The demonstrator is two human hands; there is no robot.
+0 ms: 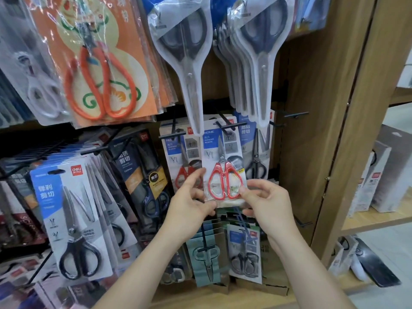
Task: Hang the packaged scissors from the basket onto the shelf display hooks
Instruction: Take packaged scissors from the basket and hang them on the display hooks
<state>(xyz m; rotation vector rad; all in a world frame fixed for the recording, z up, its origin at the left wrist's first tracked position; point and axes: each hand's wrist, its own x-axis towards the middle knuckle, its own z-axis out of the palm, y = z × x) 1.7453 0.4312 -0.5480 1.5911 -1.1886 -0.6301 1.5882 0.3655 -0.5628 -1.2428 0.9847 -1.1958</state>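
both hands (191,204) (265,204) pinch the red scissors pack (224,175) — bottom edge between fingertips.

Left hand (189,201), right hand (269,204): two. Gripped red-handled scissors pack (225,175): one.

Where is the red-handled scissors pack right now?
Head view, centre: the red-handled scissors pack is pinched low by the left hand and right hand, its top at a black hook, a black-handled pack to its right.
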